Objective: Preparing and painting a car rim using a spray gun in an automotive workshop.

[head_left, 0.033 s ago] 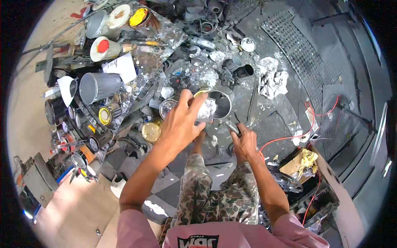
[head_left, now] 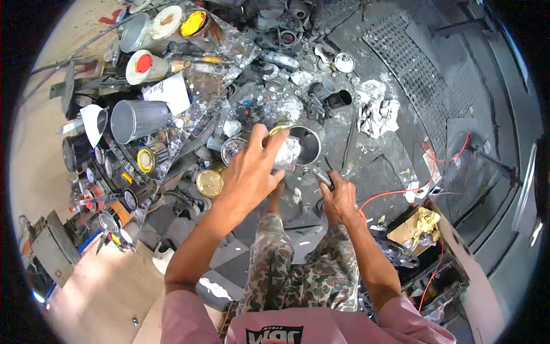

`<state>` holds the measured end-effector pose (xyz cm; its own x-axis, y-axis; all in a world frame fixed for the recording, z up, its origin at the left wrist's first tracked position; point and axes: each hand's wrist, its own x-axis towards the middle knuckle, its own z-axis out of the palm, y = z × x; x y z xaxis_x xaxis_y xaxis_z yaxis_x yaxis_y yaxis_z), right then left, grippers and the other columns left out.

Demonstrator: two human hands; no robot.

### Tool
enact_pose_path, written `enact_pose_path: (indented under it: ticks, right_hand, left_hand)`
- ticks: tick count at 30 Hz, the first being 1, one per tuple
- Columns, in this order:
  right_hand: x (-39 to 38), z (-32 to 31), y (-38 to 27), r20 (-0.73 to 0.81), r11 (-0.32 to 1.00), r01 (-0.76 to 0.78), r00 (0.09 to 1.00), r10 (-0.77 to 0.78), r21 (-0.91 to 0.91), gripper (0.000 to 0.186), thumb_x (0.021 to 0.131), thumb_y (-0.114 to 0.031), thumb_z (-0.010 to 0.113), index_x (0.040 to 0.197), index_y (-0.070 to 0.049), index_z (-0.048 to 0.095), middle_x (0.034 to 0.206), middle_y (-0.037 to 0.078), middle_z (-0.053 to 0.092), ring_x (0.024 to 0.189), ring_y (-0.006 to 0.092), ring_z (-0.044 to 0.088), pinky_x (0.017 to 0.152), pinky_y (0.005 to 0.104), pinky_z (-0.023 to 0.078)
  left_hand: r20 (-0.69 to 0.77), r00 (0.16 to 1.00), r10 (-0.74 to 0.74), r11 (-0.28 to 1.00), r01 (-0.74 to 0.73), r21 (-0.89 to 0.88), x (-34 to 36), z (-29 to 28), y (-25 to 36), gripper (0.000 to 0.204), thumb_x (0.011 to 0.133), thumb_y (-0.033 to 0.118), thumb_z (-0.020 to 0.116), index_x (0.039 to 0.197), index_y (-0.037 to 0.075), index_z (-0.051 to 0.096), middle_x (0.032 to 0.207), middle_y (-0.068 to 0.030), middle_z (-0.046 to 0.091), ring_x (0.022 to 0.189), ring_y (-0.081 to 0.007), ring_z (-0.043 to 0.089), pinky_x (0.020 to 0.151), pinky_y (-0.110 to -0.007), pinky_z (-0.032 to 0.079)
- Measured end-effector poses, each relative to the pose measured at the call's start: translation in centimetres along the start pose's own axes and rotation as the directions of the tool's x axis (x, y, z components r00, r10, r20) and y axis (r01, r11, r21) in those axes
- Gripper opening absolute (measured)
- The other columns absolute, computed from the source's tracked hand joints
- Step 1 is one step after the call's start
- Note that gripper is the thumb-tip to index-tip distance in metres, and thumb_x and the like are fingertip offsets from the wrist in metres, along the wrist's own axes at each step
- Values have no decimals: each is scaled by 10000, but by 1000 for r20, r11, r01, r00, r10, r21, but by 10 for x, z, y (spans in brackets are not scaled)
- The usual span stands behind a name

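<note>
My left hand (head_left: 249, 169) is closed round the side of a round cup (head_left: 311, 148), thumb below and fingers above. Dark inside, the cup's open mouth is tilted to the right. Pale crumpled material (head_left: 288, 153) shows between the thumb and fingers against the cup; whether it is cloth or paper I cannot tell. In my right hand (head_left: 341, 199) is a metal air gun (head_left: 322, 176), its nozzle pointing up and left, just below the cup's mouth. A red hose (head_left: 389, 192) leads off to the right from this hand.
A yellow-topped tin (head_left: 209, 182) stands left of my left hand. Farther left are a grey bucket (head_left: 139, 121) and several paint tins. Two dark cups, one black (head_left: 338, 99), lie beyond my hands. Crumpled paper (head_left: 379, 117) and a cardboard box (head_left: 413, 231) are on the right.
</note>
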<state>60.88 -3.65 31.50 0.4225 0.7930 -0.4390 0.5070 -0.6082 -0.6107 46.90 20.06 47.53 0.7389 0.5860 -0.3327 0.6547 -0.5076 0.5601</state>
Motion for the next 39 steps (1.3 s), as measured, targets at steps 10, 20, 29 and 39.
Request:
enact_pose_path:
  ticks: [10,20,29,39]
  right_hand:
    - [2,-6,-12,-8,997,77,997,-77,-18,309,876,-281,744,1044,-53,619,993,207,706,888,459,677,753,533,524]
    - [-3,-9,-37,78,995,-30,996,37,-90,322,898,-366,722,1032,-88,628,976,183,720,910,459,689,780,608,431]
    - [-10,-16,-69,-14,999,-8,1000,8,-38,274,903,-291,728,984,-49,629,843,251,704,808,495,670,725,532,490]
    - [-31,-36,-111,-155,997,0,988,13,83,299,897,-262,736,828,-9,594,724,248,632,647,452,600,618,502,452]
  left_hand:
    - [-62,970,236,924,-204,325,-2,-1,7,595,857,-8,596,1444,80,541,1036,-135,462,931,-325,616,765,-439,542]
    - [-290,942,171,985,-162,55,-23,-10,-31,769,716,32,811,1442,119,572,1137,-143,488,1054,-334,560,910,-436,503]
    - [-560,763,-323,892,47,-450,7,-22,-75,665,725,185,912,1308,56,620,1158,-152,552,1081,-330,593,935,-420,501]
    - [-714,597,-367,930,226,-290,59,-23,-127,774,794,134,860,1426,-48,453,1357,-273,501,1226,-450,573,1055,-501,499]
